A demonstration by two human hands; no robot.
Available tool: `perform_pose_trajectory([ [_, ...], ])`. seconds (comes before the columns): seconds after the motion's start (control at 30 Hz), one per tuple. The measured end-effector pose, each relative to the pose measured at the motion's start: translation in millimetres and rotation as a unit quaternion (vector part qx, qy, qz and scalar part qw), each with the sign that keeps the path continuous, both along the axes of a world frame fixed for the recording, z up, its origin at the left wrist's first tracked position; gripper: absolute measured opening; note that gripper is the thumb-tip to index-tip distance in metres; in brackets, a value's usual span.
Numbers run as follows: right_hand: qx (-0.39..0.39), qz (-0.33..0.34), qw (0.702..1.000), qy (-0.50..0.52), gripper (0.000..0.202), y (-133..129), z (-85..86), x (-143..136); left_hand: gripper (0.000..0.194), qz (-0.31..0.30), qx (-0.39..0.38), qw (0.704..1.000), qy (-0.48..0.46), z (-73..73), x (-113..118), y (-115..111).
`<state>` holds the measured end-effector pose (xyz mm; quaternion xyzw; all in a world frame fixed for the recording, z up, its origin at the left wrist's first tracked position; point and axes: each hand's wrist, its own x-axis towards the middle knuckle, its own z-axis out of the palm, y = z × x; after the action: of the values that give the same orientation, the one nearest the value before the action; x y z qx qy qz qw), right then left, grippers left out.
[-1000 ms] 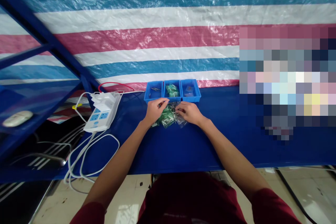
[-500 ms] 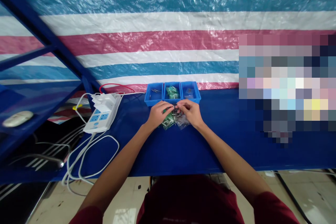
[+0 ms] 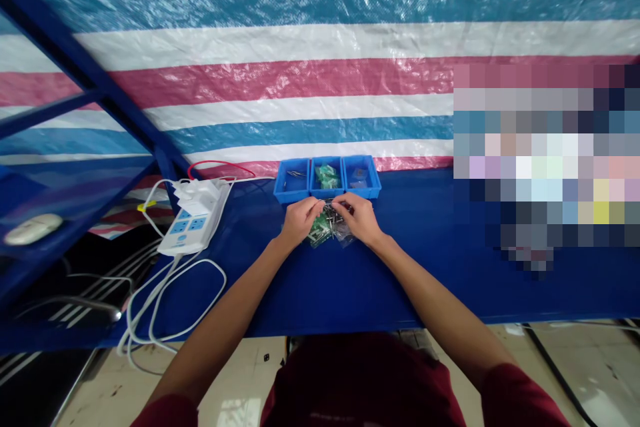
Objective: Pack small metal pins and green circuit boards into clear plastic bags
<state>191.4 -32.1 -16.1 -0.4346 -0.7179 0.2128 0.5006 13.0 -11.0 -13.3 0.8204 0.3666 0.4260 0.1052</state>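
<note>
My left hand [image 3: 300, 221] and my right hand [image 3: 362, 219] are close together, fingers pinched. Between their fingertips runs a thin metal piece [image 3: 328, 201], too small to name exactly. Under the hands lies a pile of slim silvery metal pieces [image 3: 332, 221]. Green packets [image 3: 319, 233] are on its left, and clear plastic bags [image 3: 344, 233] on its right, partly covered by my right hand. Just beyond my hands stands a blue three-compartment bin [image 3: 327, 194]. Its left compartment holds a few metal pieces [image 3: 297, 173], the middle one green packets [image 3: 327, 176], the right one clear bags [image 3: 359, 177].
A white power strip [image 3: 187, 230] with plugged-in adapters stands left on the blue table [image 3: 325, 300], its white cables [image 3: 155, 307] looping near the front edge. A blue frame post [image 3: 120, 113] rises at the left. Striped sheeting [image 3: 300, 80] hangs behind. The right side is pixelated.
Both hands have shifted slightly apart, and the thin metal piece now shows between their fingertips. The bin and the pile stay in place.
</note>
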Motion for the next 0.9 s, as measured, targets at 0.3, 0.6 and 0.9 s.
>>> perform_pose_trajectory([
  [0.3, 0.028, 0.027, 0.998, -0.056, 0.029, 3, -4.6, 2, 0.045, -0.019, -0.052, 0.998, -0.022, 2.3, 2, -4],
  [0.6, 0.021, 0.022, 0.999, -0.043, 0.04, 0, -1.4, 1, 0.024, -0.015, 0.028, 0.999, -0.037, -4.1, -1, 3],
  [0.9, 0.001, 0.025, 0.997, -0.07, 0.047, 1, -1.6, 0, 0.025, -0.051, -0.103, 0.986, -0.125, 12.7, 4, -8],
])
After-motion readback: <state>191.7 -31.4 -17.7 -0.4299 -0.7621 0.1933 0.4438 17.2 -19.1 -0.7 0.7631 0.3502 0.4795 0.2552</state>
